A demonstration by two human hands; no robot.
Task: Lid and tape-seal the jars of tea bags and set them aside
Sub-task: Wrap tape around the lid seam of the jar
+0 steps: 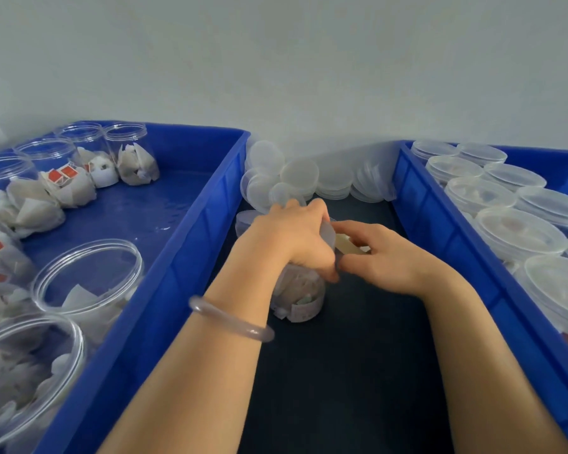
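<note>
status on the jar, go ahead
Left hand grips jar top. Right hand pinches tape at its rim. Loose lids behind, not blocking.

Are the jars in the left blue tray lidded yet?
No, open: the jars in the left tray show bare round rims, tea bags visible inside.

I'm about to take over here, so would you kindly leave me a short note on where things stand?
Left hand grips the lid atop the jar on the dark table between the crates.
Right hand pinches a tape strip at its rim.
Done: lidded jars stand in the right crate.
Left: finish this seal, then lid the open jars in the left crate; loose lids lie behind.
</note>
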